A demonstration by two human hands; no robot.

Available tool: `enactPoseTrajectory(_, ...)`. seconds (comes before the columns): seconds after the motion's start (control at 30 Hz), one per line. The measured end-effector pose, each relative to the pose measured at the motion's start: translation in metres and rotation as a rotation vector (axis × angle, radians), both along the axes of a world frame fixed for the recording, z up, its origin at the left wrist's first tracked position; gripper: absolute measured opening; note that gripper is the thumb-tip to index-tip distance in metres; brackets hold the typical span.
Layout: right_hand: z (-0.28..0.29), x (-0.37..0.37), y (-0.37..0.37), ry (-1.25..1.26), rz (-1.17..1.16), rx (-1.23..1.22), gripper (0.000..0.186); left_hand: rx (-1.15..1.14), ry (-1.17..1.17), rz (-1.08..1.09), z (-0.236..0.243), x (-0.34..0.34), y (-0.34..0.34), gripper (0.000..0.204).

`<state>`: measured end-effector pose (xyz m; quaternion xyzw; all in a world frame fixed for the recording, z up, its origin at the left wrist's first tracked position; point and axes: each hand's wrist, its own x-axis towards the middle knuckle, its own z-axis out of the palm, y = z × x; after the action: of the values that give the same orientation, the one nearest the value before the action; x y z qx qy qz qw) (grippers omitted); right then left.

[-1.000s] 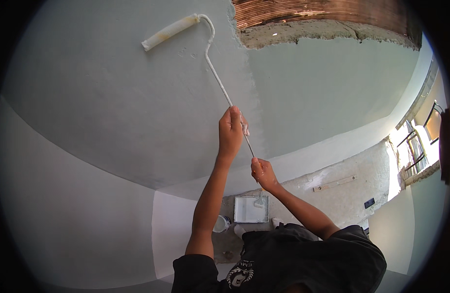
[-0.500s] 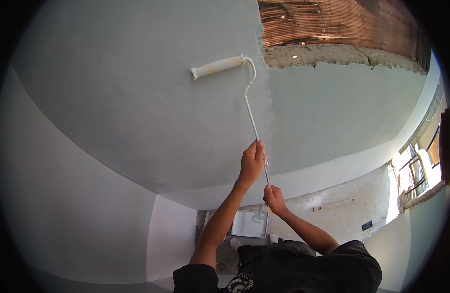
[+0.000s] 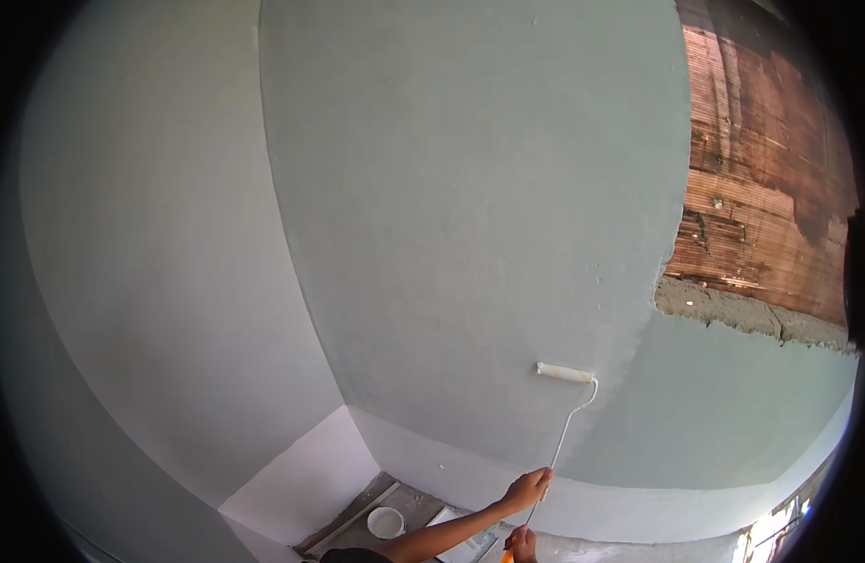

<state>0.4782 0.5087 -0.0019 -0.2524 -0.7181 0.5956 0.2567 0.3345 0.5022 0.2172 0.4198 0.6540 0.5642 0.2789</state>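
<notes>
My left hand [image 3: 529, 486] is closed round the thin white metal rod [image 3: 569, 422] of a paint roller. Lower down, my right hand [image 3: 522, 544] grips the same tool, with part of an orange handle [image 3: 508, 556] showing. The white roller [image 3: 562, 372] is at the top of the rod, against the lower middle of the grey-green wall [image 3: 470, 216], beside the boundary of a greener patch [image 3: 714, 403]. A paint tray [image 3: 445, 519], partly hidden by my left forearm, lies below on the floor, near a white bucket [image 3: 386, 523].
A side wall [image 3: 151, 281] meets this wall at the left. A pale band [image 3: 676, 505] runs along the bottom. At the upper right is exposed reddish ribbed brick [image 3: 742, 169] with a rough cement edge. A long strip [image 3: 356, 514] lies by the bucket; bright light shows at the lower right.
The camera view has tipped up toward the wall, so more of it shows. The roller and both hands are lower in the picture, and the roller has moved down the wall.
</notes>
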Motion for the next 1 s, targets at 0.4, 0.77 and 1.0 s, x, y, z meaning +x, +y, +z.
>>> enactPoseTrajectory(0.4, 0.159, -0.076, -0.027, 0.062, 0.525, -0.111, 0.036, 0.487, -0.423, 0.478, 0.040, -0.136, -0.152, 0.042)
enactPoseTrajectory(0.77, 0.164, -0.127, -0.071, -0.373, 0.630, -0.047, 0.028, 0.361, -0.480, 0.528, -0.004, -0.205, -0.223, 0.045)
enactPoseTrajectory(1.0, 0.224, -0.139, -0.072, -0.720, 0.727, -0.037, 0.024, 0.230, -0.768, 0.647, -0.053, -0.227, -0.250, 0.043)
